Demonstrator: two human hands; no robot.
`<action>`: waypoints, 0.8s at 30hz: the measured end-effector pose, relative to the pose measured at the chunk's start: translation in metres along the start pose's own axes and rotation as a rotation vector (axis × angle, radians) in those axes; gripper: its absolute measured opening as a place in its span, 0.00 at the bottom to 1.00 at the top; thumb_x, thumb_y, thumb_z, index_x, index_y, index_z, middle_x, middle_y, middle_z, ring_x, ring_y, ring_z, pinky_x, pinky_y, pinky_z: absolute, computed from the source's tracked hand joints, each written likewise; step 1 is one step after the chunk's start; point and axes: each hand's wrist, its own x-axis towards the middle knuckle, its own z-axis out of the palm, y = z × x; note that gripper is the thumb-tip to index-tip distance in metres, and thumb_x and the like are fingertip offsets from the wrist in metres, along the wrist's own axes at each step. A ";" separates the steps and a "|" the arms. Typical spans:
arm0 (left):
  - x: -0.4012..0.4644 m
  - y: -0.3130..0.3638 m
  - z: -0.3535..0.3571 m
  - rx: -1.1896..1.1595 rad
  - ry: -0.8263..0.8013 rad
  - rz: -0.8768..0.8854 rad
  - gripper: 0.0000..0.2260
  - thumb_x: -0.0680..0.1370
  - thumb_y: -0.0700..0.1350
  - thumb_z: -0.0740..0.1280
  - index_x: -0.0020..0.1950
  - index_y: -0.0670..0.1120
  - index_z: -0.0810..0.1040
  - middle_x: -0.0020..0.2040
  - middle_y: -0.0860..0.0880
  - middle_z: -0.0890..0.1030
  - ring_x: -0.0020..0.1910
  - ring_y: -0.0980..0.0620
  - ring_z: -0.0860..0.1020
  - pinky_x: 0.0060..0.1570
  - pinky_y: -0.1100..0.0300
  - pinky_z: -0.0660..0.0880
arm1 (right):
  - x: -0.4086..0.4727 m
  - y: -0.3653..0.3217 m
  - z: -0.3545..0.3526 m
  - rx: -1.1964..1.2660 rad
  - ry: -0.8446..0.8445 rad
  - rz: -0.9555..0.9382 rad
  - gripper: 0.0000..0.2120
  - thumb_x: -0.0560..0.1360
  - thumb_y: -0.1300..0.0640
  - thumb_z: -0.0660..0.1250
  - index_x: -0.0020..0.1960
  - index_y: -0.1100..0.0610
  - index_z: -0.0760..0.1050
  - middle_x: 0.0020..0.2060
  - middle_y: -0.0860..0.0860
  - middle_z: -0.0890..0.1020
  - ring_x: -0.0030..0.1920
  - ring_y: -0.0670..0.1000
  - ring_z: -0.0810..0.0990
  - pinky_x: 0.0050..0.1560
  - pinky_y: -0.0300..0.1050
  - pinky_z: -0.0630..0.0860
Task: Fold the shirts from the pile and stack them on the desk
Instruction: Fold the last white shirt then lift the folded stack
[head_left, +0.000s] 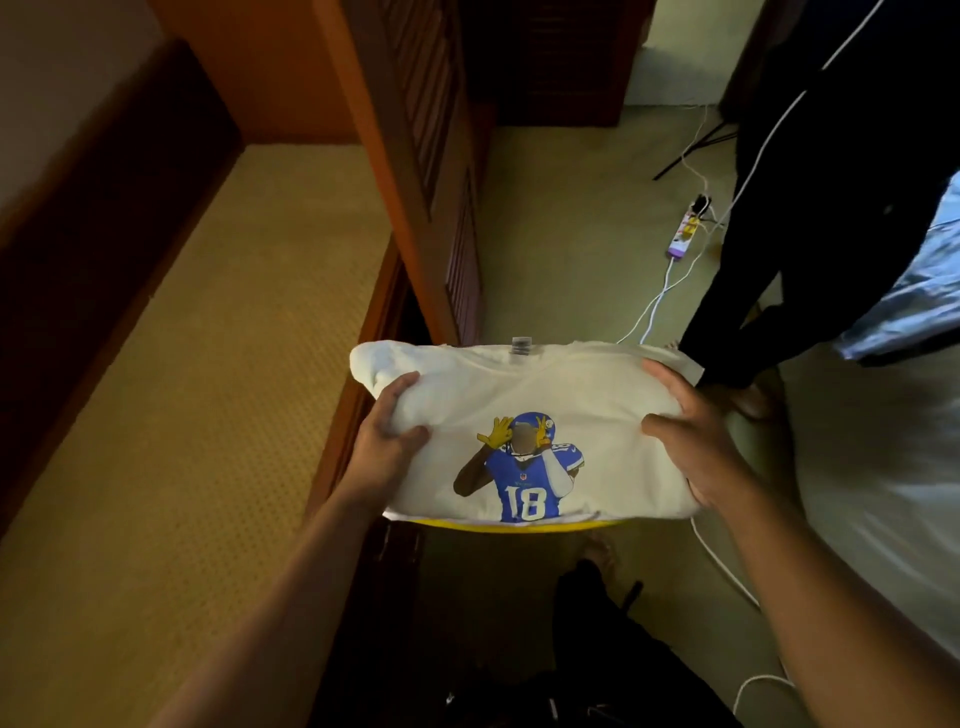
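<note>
From the head view we're in a carpeted room with a tan woven tabletop (197, 395) on the left, a louvered wooden door (415, 156) ahead, and a power strip (684, 234) on the floor. We've got the folded white shirt (524, 415) up in the air just right of the tabletop, left hand (387, 441) and right hand (696, 441) each gripping a short end. Its long side runs left-right, collar tag pointing away from us, with a yellow edge (498, 526) peeking out underneath.

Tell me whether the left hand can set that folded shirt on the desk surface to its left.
Probably yes: the left hand grips the folded shirt, and the surface beside it looks bare.
</note>
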 end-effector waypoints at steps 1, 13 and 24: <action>0.013 0.008 0.013 -0.013 -0.003 -0.012 0.25 0.76 0.37 0.66 0.67 0.60 0.68 0.65 0.51 0.68 0.56 0.52 0.74 0.44 0.60 0.76 | 0.016 -0.003 -0.010 -0.002 0.001 -0.003 0.31 0.71 0.71 0.62 0.67 0.44 0.72 0.56 0.44 0.80 0.49 0.38 0.77 0.47 0.35 0.73; 0.162 0.084 0.142 -0.057 0.007 -0.095 0.28 0.75 0.34 0.65 0.68 0.60 0.69 0.64 0.51 0.72 0.57 0.51 0.76 0.56 0.50 0.78 | 0.185 -0.049 -0.116 -0.068 0.029 0.016 0.31 0.69 0.65 0.65 0.68 0.43 0.71 0.59 0.47 0.76 0.53 0.44 0.75 0.46 0.34 0.70; 0.301 0.127 0.185 -0.053 0.007 -0.076 0.27 0.74 0.33 0.64 0.66 0.60 0.71 0.59 0.60 0.73 0.59 0.55 0.74 0.55 0.57 0.75 | 0.332 -0.082 -0.139 -0.016 0.044 0.067 0.31 0.70 0.68 0.64 0.65 0.38 0.73 0.61 0.49 0.73 0.57 0.52 0.74 0.50 0.45 0.73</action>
